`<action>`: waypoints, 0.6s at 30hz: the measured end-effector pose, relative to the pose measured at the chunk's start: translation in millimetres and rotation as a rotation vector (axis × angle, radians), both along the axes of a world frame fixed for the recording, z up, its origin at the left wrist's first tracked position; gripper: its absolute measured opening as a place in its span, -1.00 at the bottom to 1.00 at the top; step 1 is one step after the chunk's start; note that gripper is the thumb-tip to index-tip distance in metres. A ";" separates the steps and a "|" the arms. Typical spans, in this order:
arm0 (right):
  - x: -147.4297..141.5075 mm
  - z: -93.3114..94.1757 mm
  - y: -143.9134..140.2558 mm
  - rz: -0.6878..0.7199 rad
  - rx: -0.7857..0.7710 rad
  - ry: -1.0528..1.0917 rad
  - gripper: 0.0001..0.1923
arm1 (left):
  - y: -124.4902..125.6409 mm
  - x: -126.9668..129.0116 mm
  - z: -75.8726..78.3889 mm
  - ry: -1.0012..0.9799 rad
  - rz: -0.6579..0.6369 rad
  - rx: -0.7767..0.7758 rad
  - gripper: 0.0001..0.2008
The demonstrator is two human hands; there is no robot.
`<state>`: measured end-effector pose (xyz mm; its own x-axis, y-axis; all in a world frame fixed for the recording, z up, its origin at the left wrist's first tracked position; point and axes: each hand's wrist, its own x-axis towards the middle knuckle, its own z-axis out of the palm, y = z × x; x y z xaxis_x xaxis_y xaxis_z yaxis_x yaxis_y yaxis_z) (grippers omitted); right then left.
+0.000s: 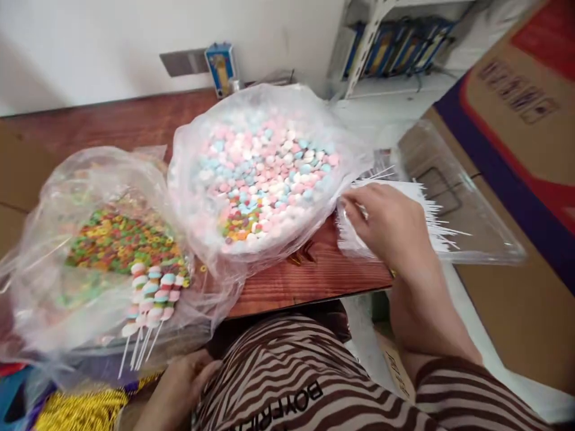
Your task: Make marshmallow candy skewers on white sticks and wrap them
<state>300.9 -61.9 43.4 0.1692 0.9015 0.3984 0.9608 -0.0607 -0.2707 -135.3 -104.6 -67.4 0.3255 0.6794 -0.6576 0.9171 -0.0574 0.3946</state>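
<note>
At frame centre sits the open bag of pastel marshmallows [265, 173]; lower left, finished skewers [150, 299] lie in the cereal-ring bag [103, 239]. The right hand [386, 221], centre right, pinches into the white sticks [431, 215], seemingly picking one; separating a single stick needs care. The left hand [179, 383], bottom edge, rests loosely curled, holding nothing.

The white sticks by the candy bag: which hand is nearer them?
Right. The right hand rests on the white sticks; the left hand is far off, by the lap.

Pastel pink, blue and white candies [265, 173], white sticks [431, 215], brown-and-white striped shirt [305, 383], reddish-brown table [309, 275].
</note>
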 end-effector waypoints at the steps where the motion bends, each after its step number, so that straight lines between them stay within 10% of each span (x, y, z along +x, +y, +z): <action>1: 23.1 -1.9 6.3 -0.127 -0.149 -0.127 -0.81 | 11.8 22.9 14.2 -0.060 -0.060 -0.040 -0.59; 3: 60.7 -10.2 20.6 -0.179 -0.476 -0.242 -0.80 | 28.5 59.8 40.1 -0.143 -0.171 -0.082 -0.66; 6: 87.2 -30.2 37.8 -0.181 -0.567 -0.238 -0.88 | 39.5 92.9 61.1 -0.201 -0.296 -0.115 -0.74; 13: 80.1 -63.3 44.9 -0.159 -0.510 -0.182 -0.76 | 40.2 115.3 48.9 -0.298 -0.335 -0.119 -0.72; 18: 97.5 -43.6 40.8 -0.270 -0.473 -0.035 -0.83 | 41.8 115.1 49.5 -0.388 -0.315 -0.103 -0.66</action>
